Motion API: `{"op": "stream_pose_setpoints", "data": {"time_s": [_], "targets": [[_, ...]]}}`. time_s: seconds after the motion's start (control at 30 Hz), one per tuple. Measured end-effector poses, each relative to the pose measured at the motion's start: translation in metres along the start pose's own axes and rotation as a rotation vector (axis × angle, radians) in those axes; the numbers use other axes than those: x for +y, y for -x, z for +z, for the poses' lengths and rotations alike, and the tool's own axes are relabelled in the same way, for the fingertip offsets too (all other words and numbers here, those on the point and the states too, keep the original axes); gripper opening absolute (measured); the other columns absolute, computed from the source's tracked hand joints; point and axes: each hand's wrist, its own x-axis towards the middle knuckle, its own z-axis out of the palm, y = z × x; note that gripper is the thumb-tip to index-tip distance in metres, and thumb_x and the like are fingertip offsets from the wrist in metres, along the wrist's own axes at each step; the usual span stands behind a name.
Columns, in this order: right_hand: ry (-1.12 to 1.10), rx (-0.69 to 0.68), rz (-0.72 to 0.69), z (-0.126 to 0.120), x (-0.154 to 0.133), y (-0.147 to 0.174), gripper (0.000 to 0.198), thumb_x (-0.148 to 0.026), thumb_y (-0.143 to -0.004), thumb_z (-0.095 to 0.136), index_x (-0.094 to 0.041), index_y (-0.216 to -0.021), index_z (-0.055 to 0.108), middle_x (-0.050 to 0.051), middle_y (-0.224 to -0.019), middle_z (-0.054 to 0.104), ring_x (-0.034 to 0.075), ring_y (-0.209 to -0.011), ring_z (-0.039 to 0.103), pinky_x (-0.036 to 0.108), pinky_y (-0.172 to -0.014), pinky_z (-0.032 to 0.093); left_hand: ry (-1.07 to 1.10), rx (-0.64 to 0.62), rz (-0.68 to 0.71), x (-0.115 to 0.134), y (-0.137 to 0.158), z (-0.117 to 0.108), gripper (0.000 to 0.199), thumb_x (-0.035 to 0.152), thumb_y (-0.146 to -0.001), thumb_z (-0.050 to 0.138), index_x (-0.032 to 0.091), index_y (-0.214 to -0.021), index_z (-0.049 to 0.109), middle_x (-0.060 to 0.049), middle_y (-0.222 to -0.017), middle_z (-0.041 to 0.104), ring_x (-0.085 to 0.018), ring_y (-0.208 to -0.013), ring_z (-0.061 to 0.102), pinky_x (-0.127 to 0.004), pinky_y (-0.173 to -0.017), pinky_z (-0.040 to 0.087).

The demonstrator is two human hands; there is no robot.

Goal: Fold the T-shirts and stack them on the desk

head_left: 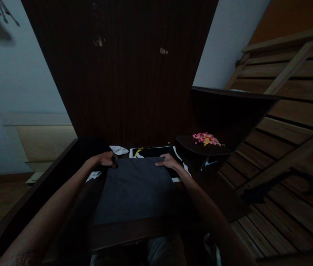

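Observation:
A dark grey cloth [138, 190], smooth and roughly rectangular, is spread over the dark desk toward my body. My left hand [107, 159] pinches its far left corner. At the far right corner, my right hand [168, 161] grips the cloth between thumb and fingers. Beyond it, partly covered by the cloth and my right forearm, lies a black flat item with a white border and a yellow mark [152, 152]. The cloth's exact kind cannot be made out in the dim light.
White crumpled pieces [119, 150] lie beside my left hand. Pink and yellow petal-like bits [207, 139] cover part of a small corner shelf [185, 142]. A dark upright panel [123, 81] stands behind the desk [128, 233]. Wooden slats [298, 140] rise at the right.

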Motion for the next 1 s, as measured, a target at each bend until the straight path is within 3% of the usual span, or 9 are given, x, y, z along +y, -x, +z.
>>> {"op": "stream_pose_setpoints", "data": {"time_s": [0.17,0.27,0.37,0.47,0.63,0.8,0.9,1.0], "targets": [[-0.243,-0.051,-0.161,-0.013,0.0,0.011,0.029,-0.029,-0.051,0.083,-0.018,-0.067,0.062,-0.002,-0.074,0.065,0.016,-0.075,0.061,0.028,-0.07,0.046,-0.151,0.225,0.147,0.003,0.005,0.006,0.014,0.026,-0.058,0.061,0.02,-0.068,0.054,0.003,-0.068,0.057,-0.017,-0.073,0.053,-0.026,-0.07,0.038],[-0.285,-0.162,-0.317,-0.017,0.005,0.025,0.023,-0.026,-0.054,0.082,-0.018,-0.064,0.062,0.003,-0.088,0.069,0.019,-0.089,0.063,0.034,-0.082,0.048,-0.129,0.246,0.21,-0.002,0.011,0.015,0.031,0.016,-0.057,0.057,0.019,-0.088,0.06,0.002,-0.079,0.061,-0.016,-0.076,0.055,-0.027,-0.074,0.038],[-0.169,-0.287,-0.465,-0.016,0.01,0.042,0.006,-0.017,-0.063,0.074,-0.018,-0.065,0.068,0.007,-0.104,0.069,0.021,-0.102,0.062,0.039,-0.092,0.045,-0.207,0.232,0.228,-0.006,0.018,0.027,0.054,0.01,-0.057,0.055,0.02,-0.11,0.06,0.0,-0.089,0.065,-0.018,-0.085,0.058,-0.031,-0.084,0.035],[0.079,-0.32,-0.554,-0.013,0.012,0.059,0.02,-0.003,-0.063,0.062,-0.021,-0.068,0.072,0.006,-0.125,0.063,0.024,-0.119,0.053,0.044,-0.102,0.038,-0.355,0.22,0.274,-0.001,0.026,0.036,0.047,0.008,-0.059,0.055,0.022,-0.103,0.064,-0.004,-0.095,0.067,-0.022,-0.097,0.058,-0.036,-0.09,0.031],[0.346,-0.282,-0.516,-0.008,0.01,0.071,0.038,0.003,-0.058,0.054,-0.022,-0.077,0.076,0.004,-0.144,0.05,0.027,-0.129,0.046,0.047,-0.107,0.032,-0.519,0.22,0.33,0.022,0.036,0.045,0.026,0.023,-0.064,0.065,0.02,-0.09,0.067,-0.008,-0.093,0.068,-0.028,-0.101,0.055,-0.043,-0.094,0.028],[0.342,-0.263,-0.515,-0.01,0.005,0.074,0.055,-0.002,-0.058,0.058,-0.025,-0.105,0.074,0.006,-0.137,0.057,0.027,-0.122,0.05,0.047,-0.104,0.037,-0.377,0.235,0.37,0.036,0.034,0.048,0.035,0.05,-0.078,0.059,0.019,-0.092,0.068,-0.01,-0.095,0.067,-0.027,-0.098,0.057,-0.043,-0.097,0.032],[0.236,-0.188,-0.499,-0.01,0.007,0.072,0.045,-0.007,-0.065,0.058,-0.026,-0.104,0.073,0.005,-0.129,0.063,0.026,-0.119,0.052,0.048,-0.104,0.037,-0.238,0.222,0.362,0.038,0.028,0.053,0.041,0.049,-0.09,0.042,0.017,-0.097,0.067,-0.011,-0.101,0.067,-0.024,-0.096,0.06,-0.038,-0.092,0.04],[0.051,-0.023,-0.423,-0.005,0.013,0.068,0.031,-0.017,-0.074,0.058,-0.023,-0.102,0.071,0.007,-0.118,0.066,0.023,-0.111,0.057,0.043,-0.097,0.044,-0.21,0.251,0.355,0.036,0.02,0.058,0.03,0.036,-0.086,0.051,0.018,-0.106,0.064,-0.012,-0.111,0.066,-0.024,-0.102,0.061,-0.034,-0.093,0.043]]}}
